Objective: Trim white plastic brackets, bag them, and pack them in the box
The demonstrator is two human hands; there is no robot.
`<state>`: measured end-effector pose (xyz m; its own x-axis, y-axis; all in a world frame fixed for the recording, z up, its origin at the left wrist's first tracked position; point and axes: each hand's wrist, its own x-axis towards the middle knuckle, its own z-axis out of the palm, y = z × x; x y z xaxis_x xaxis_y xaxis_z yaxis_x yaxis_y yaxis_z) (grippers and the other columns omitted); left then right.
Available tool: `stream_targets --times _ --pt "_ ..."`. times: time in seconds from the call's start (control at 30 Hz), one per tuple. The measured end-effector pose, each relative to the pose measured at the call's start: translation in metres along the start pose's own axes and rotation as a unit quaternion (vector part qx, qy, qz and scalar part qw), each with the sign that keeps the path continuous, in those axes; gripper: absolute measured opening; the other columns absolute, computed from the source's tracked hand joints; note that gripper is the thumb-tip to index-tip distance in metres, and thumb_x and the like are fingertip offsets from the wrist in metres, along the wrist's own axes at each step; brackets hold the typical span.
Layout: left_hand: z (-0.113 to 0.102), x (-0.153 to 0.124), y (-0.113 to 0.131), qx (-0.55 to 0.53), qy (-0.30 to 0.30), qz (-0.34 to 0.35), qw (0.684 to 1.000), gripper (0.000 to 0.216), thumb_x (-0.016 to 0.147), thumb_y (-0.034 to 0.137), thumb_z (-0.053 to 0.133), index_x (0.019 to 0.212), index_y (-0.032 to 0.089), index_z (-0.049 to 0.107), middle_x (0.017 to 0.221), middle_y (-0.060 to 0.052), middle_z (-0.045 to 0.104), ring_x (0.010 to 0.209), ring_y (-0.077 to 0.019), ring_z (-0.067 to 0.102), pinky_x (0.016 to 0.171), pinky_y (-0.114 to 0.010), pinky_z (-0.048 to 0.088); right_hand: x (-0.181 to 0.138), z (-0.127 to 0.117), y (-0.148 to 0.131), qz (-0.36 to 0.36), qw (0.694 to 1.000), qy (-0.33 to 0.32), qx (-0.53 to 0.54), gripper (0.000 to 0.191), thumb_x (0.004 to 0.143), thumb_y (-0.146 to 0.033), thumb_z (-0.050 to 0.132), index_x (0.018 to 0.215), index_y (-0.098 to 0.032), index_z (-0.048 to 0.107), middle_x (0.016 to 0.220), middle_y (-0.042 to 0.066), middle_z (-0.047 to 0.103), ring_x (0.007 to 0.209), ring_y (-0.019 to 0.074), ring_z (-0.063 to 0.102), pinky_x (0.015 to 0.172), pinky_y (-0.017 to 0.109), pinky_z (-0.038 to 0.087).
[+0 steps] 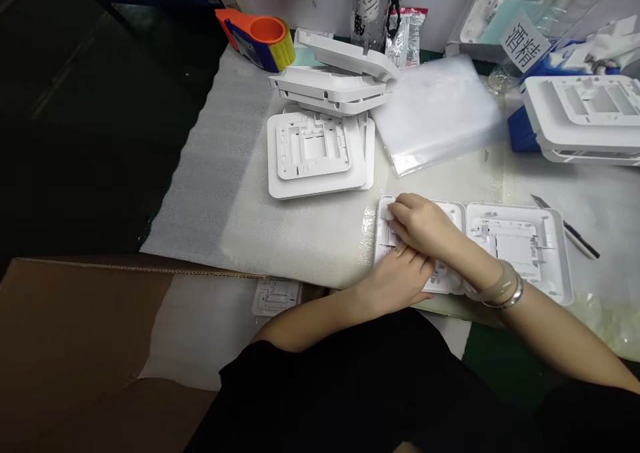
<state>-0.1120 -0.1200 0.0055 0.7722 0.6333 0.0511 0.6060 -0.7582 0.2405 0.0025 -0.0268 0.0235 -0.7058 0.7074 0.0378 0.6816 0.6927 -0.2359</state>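
Observation:
Two white plastic housing parts lie side by side with their inner faces up. The left housing part (453,283) is partly covered by both hands. My right hand (417,223), with bracelets at its wrist, crosses above my left and has its fingers pinched together at the part's upper left corner. A small whitish bit shows at the fingertips, too unclear to name. Over the lower middle of the same part rests my left hand (400,279), thumb stretched out, its other fingers partly hidden beneath my right hand. The right housing part (517,246) is untouched.
White housings are stacked (315,146) at the back left, beside clear plastic bags (440,116). A tape dispenser (260,36) stands behind. More housings (590,119) rest on a blue bin at right. A utility knife (570,229) lies nearby. An open carton (80,319) is lower left.

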Motion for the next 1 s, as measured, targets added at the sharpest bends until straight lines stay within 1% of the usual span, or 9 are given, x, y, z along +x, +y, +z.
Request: stream_targets --times 0.1,0.3,0.4,0.5,0.67,0.73,0.8,0.87,1.0 --pt "0.007 0.001 -0.002 -0.036 -0.002 0.006 0.999 0.047 0.098 0.044 0.047 0.126 0.007 0.056 0.124 -0.017 0.063 0.121 -0.0277 0.056 0.105 -0.037 0.042 0.005 0.012 -0.003 -0.022 0.998 0.005 -0.053 0.025 0.087 -0.003 0.043 0.071 -0.015 0.058 0.077 0.010 0.055 0.070 0.0200 0.044 0.062 0.031 0.032" --pt "0.008 0.002 -0.004 -0.071 -0.003 0.011 0.997 0.048 0.098 0.041 0.052 0.130 0.005 0.052 0.126 -0.016 0.062 0.119 -0.0261 0.057 0.100 -0.035 0.045 -0.001 0.008 0.010 -0.063 0.995 -0.040 0.073 0.026 0.086 -0.006 0.043 0.068 -0.015 0.059 0.076 0.007 0.055 0.069 0.0173 0.048 0.064 0.028 0.038" --pt "0.007 0.002 -0.004 -0.039 0.024 0.019 0.999 0.056 0.099 0.041 0.048 0.138 0.001 0.045 0.139 -0.020 0.054 0.132 -0.0279 0.048 0.109 -0.038 0.039 0.000 0.004 0.014 -0.026 0.994 -0.024 0.102 0.021 0.088 -0.015 0.049 0.073 -0.014 0.064 0.079 0.008 0.058 0.068 0.0170 0.052 0.064 0.029 0.040" --pt "0.007 0.002 -0.004 -0.034 0.025 0.019 0.999 0.053 0.099 0.041 0.047 0.138 0.004 0.045 0.142 -0.019 0.052 0.138 -0.0280 0.043 0.112 -0.039 0.038 0.004 0.004 0.011 0.022 0.996 0.017 0.086 0.023 0.088 -0.017 0.049 0.070 -0.014 0.063 0.074 0.007 0.056 0.065 0.0173 0.050 0.062 0.030 0.039" --pt "0.009 0.001 -0.004 -0.056 0.015 0.008 0.998 0.050 0.099 0.041 0.049 0.135 0.007 0.048 0.136 -0.016 0.057 0.128 -0.0259 0.052 0.106 -0.036 0.042 0.005 -0.003 0.009 -0.061 0.975 -0.052 0.208 0.023 0.090 -0.014 0.048 0.077 -0.016 0.067 0.079 0.006 0.061 0.069 0.0158 0.056 0.064 0.028 0.044" --pt "0.009 0.001 -0.004 -0.030 0.035 0.013 0.999 0.056 0.099 0.041 0.048 0.139 0.003 0.044 0.143 -0.019 0.051 0.135 -0.0269 0.046 0.112 -0.038 0.037 0.004 -0.004 0.012 -0.048 0.971 -0.023 0.232 0.018 0.089 -0.015 0.052 0.083 -0.016 0.068 0.084 0.006 0.064 0.071 0.0158 0.059 0.066 0.028 0.046" --pt "0.009 0.001 -0.004 -0.016 0.048 0.019 0.999 0.058 0.099 0.041 0.049 0.140 0.000 0.044 0.145 -0.020 0.049 0.139 -0.0278 0.042 0.115 -0.038 0.033 0.005 -0.001 0.012 -0.008 0.978 0.046 0.204 0.015 0.088 -0.017 0.054 0.085 -0.016 0.069 0.084 0.007 0.064 0.072 0.0170 0.058 0.066 0.029 0.046" --pt "0.009 0.002 -0.004 -0.038 0.041 0.014 0.998 0.049 0.098 0.039 0.052 0.132 0.004 0.052 0.135 -0.016 0.059 0.130 -0.0269 0.051 0.111 -0.037 0.038 0.006 0.007 0.009 0.009 0.985 0.083 0.152 0.019 0.089 -0.016 0.050 0.081 -0.015 0.067 0.080 0.008 0.060 0.071 0.0180 0.055 0.064 0.030 0.045" --pt "0.011 0.003 -0.003 -0.095 0.011 -0.005 0.995 0.032 0.096 0.033 0.054 0.118 0.010 0.060 0.115 -0.009 0.068 0.109 -0.0236 0.062 0.095 -0.035 0.049 0.004 0.013 -0.002 -0.038 0.991 0.034 0.123 0.028 0.089 -0.011 0.042 0.073 -0.015 0.065 0.074 0.007 0.054 0.068 0.0177 0.049 0.062 0.030 0.042"
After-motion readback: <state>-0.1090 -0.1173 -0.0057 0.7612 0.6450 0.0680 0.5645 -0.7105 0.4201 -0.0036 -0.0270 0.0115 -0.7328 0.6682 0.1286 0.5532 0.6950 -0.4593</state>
